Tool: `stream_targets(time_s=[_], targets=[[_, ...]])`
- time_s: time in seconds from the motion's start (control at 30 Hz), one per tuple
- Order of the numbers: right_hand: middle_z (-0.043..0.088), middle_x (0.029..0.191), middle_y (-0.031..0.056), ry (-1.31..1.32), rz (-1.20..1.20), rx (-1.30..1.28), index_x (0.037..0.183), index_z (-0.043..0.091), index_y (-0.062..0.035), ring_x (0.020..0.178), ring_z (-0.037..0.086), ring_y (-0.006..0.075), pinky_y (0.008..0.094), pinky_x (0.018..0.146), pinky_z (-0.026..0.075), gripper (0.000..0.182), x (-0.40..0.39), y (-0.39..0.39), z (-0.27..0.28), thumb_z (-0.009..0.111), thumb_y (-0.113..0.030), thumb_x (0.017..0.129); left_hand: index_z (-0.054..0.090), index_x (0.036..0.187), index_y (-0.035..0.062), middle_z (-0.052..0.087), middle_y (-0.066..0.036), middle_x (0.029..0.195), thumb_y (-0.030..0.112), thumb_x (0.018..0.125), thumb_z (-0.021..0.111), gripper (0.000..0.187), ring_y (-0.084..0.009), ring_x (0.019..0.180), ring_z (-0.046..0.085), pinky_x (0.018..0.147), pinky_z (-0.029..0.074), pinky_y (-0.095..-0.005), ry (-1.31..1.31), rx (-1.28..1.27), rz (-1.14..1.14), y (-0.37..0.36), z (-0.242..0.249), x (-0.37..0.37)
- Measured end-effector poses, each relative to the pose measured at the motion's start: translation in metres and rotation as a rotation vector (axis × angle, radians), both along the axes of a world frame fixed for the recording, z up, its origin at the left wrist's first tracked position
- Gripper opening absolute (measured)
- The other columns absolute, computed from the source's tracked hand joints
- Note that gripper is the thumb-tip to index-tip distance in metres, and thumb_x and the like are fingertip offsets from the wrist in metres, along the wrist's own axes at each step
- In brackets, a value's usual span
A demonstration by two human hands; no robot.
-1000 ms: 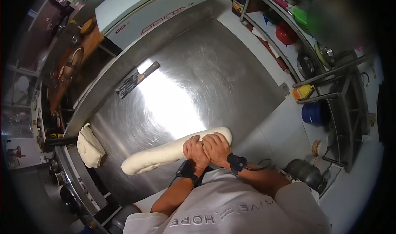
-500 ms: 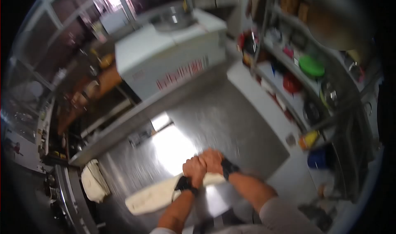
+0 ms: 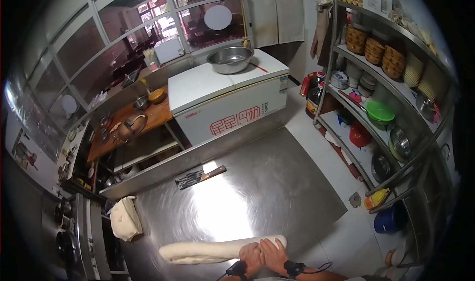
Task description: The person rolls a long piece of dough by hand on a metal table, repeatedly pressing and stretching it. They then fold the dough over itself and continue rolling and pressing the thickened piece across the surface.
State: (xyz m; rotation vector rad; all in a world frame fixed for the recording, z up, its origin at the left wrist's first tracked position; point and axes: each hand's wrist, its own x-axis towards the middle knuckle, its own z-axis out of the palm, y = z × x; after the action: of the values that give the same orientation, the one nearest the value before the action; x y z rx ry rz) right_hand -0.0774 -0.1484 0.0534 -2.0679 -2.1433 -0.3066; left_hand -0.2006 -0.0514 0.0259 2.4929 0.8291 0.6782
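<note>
A long, thick roll of pale dough [image 3: 208, 251] lies across the near part of the steel worktop [image 3: 297, 182]. Both hands press on its right portion, side by side. My left hand [image 3: 251, 257] has its fingers curled in and closed against the dough. Beside it, my right hand [image 3: 273, 254] is open, its fingers stretched over the top of the roll. Dark bands with cords circle both wrists. Farther back on the steel rests a cleaver [image 3: 214, 172] with a wooden handle. At the left edge sits a folded pale lump, apparently dough [image 3: 125, 219].
A white chest freezer [image 3: 227, 95] stands beyond the worktop's raised back edge, carrying a steel basin [image 3: 230, 60]. To the right, a metal shelf rack [image 3: 376, 115] holds bowls, plates and strainers. A blue bucket [image 3: 390, 219] is at lower right.
My hands have moved down and right along the dough, from clasped together to side by side. The right fingers have spread out. The roll lies more level, and the view has tilted up.
</note>
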Motion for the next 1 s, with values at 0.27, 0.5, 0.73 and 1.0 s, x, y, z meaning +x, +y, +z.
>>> stream_targets(time_s=[0.27, 0.5, 0.73, 1.0], targets=[[0.065, 0.112, 0.0047, 0.424, -0.013, -0.293, 0.125, 0.064, -0.0086, 0.105, 0.062, 0.0224, 0.0399, 0.088, 0.046, 0.033, 0.076, 0.111, -0.022, 0.058, -0.02, 0.095, 0.061, 0.08, 0.0072, 0.063, -0.018, 0.081, 0.028, 0.097, 0.052, 0.028, -0.0424, 0.081, 0.06, 0.076, 0.045, -0.0538, 0.436, -0.115, 0.166, 0.101, -0.048, 0.065], [0.068, 0.104, 0.0109, 0.682, -0.141, -0.397, 0.107, 0.067, -0.0073, 0.105, 0.064, 0.0308, 0.0462, 0.088, 0.05, 0.021, 0.104, 0.169, -0.034, 0.063, -0.018, 0.089, 0.065, 0.079, 0.0044, 0.068, -0.02, 0.08, 0.031, 0.103, 0.047, 0.04, -0.0417, 0.08, 0.065, 0.074, 0.05, -0.0535, 0.365, -0.016, 0.359, 0.137, 0.0, 0.117], [0.069, 0.108, 0.0139, 0.68, -0.143, -0.336, 0.101, 0.067, -0.0053, 0.109, 0.064, 0.0326, 0.0484, 0.096, 0.049, 0.025, 0.084, 0.129, 0.006, 0.069, -0.018, 0.08, 0.075, 0.086, 0.004, 0.072, -0.019, 0.085, 0.03, 0.103, 0.048, 0.041, -0.0395, 0.086, 0.067, 0.077, 0.052, -0.0511, 0.547, -0.011, 0.16, 0.11, 0.029, 0.094], [0.06, 0.141, 0.0137, 0.529, -0.109, 0.052, 0.143, 0.056, -0.0042, 0.134, 0.054, 0.0288, 0.0529, 0.118, 0.035, 0.069, 0.008, 0.013, -0.02, 0.076, -0.021, 0.078, 0.068, 0.095, 0.0013, 0.066, -0.017, 0.103, 0.019, 0.089, 0.062, 0.02, -0.0384, 0.095, 0.06, 0.088, 0.043, -0.0545, -0.021, 0.149, 0.142, -0.014, -0.001, 0.005]])
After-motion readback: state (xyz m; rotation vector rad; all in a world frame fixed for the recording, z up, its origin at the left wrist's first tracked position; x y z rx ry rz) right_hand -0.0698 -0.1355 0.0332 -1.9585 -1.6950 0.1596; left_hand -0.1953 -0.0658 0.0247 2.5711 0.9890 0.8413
